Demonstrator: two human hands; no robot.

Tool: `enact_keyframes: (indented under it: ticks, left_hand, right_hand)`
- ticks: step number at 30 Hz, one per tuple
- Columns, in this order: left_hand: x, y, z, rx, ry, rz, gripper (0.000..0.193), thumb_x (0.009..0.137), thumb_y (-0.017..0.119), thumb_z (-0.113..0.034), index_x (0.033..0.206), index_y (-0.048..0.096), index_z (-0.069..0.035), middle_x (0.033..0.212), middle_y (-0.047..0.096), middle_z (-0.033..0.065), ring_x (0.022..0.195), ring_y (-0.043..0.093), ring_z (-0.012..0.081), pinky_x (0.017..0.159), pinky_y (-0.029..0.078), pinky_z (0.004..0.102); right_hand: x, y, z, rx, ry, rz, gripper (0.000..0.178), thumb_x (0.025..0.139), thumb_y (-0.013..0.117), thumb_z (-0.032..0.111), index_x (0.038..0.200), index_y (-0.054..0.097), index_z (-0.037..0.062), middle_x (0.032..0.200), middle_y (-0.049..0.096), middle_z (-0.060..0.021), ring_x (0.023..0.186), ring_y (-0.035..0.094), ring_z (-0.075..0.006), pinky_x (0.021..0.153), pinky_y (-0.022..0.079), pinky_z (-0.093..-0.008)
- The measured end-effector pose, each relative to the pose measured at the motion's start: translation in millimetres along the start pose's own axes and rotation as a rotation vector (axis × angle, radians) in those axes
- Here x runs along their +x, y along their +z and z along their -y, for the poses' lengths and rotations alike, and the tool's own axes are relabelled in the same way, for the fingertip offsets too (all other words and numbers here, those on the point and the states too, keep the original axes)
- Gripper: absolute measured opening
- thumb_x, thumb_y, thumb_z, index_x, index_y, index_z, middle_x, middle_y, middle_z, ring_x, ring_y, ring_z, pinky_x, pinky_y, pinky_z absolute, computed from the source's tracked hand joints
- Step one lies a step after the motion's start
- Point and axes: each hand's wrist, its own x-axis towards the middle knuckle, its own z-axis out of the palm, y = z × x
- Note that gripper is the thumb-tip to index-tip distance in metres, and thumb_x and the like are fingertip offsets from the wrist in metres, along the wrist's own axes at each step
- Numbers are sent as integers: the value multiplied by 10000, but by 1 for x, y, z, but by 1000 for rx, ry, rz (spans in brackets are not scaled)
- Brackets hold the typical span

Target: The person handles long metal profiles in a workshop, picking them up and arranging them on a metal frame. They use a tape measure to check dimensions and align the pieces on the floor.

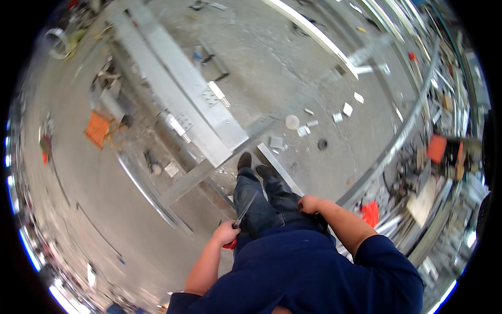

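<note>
My left hand (226,233) hangs beside my left thigh, closed around a tool that I cannot name exactly. A thin, straight metal part (246,210) of it points up and forward past my leg, and a red part (229,245) shows under the fingers. My right hand (309,204) is at my right hip with its fingers curled; something dark shows at the fingertips, too small to make out. Ahead of my shoes, two long grey steel beams (178,86) lie side by side on a low frame (188,183), with drilled plates (210,97) near their close ends.
White offcuts (347,109) and a dark ring (322,143) litter the concrete floor front right. A flat metal bar (280,168) lies just right of my shoes. An orange crate (97,129) stands at left. Metal stock and a red bag (370,213) crowd the right side.
</note>
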Motion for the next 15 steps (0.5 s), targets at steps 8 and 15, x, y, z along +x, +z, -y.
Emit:
enact_keyframes:
  ticks: [8, 15]
  left_hand:
    - [-7, -74, -46, 380, 109, 262, 252, 789, 614, -232, 952, 638, -42, 899, 665, 199, 878, 629, 392, 745, 493, 442]
    - [-9, -97, -106, 701, 180, 383, 265, 767, 666, -228, 978, 642, -69, 906, 659, 180, 881, 634, 364, 752, 504, 433]
  right_hand:
    - [-57, 85, 5, 443, 14, 177, 216, 788, 654, 189, 961, 715, 76, 851, 704, -105, 782, 646, -225, 714, 510, -366]
    - [-67, 181, 32, 868, -194, 318, 173, 802, 649, 137, 939, 707, 50, 794, 694, -49, 737, 617, -131, 674, 478, -290]
